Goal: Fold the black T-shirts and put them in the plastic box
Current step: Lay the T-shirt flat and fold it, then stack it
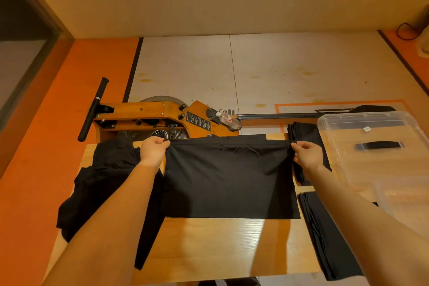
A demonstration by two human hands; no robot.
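Black, limp cotton: the half-folded T-shirt (229, 179) lies mid-table, its far edge pinched at the corners by the left hand (153, 150) and right hand (307, 155). Light and floppy, it probably needs both corners held taut.

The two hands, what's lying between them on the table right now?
In the head view, a black T-shirt stretches flat between the left hand and the right hand; each pinches a far corner. No other thing lies between them.
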